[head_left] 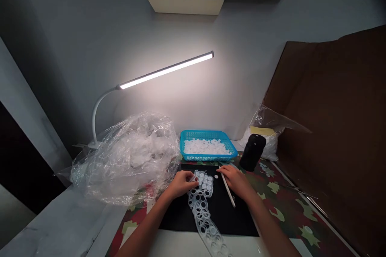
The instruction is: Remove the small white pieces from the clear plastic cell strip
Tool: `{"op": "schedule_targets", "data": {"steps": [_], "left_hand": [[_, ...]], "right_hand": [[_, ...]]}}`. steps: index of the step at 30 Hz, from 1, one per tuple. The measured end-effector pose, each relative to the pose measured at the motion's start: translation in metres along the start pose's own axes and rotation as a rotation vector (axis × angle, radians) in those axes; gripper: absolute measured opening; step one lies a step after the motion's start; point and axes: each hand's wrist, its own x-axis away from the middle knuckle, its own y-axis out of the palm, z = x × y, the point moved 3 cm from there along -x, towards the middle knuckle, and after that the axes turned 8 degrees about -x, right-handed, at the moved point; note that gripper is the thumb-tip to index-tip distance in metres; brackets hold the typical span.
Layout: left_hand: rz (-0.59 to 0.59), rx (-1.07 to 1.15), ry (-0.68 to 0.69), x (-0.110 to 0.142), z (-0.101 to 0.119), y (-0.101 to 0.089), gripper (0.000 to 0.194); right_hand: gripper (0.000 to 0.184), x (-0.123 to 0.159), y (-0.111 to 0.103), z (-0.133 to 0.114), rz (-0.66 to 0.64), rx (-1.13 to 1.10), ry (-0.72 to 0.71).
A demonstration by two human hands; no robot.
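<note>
Lower centre, I see the left hand (181, 184) touching the plastic strip (202, 210) — its grip, pinched or loose, I cannot tell; the right hand (235, 180) grips a white stick (227, 188).

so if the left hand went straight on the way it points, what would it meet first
The left hand would meet the strip first; they seem to touch already, though depth is hard to judge.

Noted grey wall (241, 92), brightest behind lit gooseneck bar lamp (167, 70), pale-fronted open cabinet (187, 5) mounted high, tall brown panel (337, 136) standing along right side
</note>
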Motion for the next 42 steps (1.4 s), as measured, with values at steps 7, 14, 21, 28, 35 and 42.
{"op": "schedule_targets", "data": {"steps": [7,14,21,28,35,42], "left_hand": [[0.062,-0.048,0.029,-0.001,-0.003,-0.001,0.032],[-0.020,0.243,0.011,-0.006,-0.011,0.006,0.041],[-0.016,0.359,-0.016,-0.008,-0.009,0.010,0.043],[0.032,0.094,0.061,-0.001,0.002,0.006,0.039],[0.063,0.028,0.116,-0.001,0.003,0.008,0.043],[0.074,0.032,0.131,-0.002,0.001,0.011,0.036]], "right_hand": [[0.041,0.000,-0.002,0.000,0.049,0.063,0.037],[0.015,-0.001,-0.001,-0.014,0.042,0.000,-0.034],[0.014,-0.005,0.004,-0.010,0.051,0.034,-0.007],[0.014,-0.004,0.001,-0.013,0.091,0.029,-0.002],[0.015,-0.001,0.004,-0.057,0.224,-0.296,-0.069],[0.018,-0.001,0.018,-0.070,0.179,-0.335,-0.045]]}}
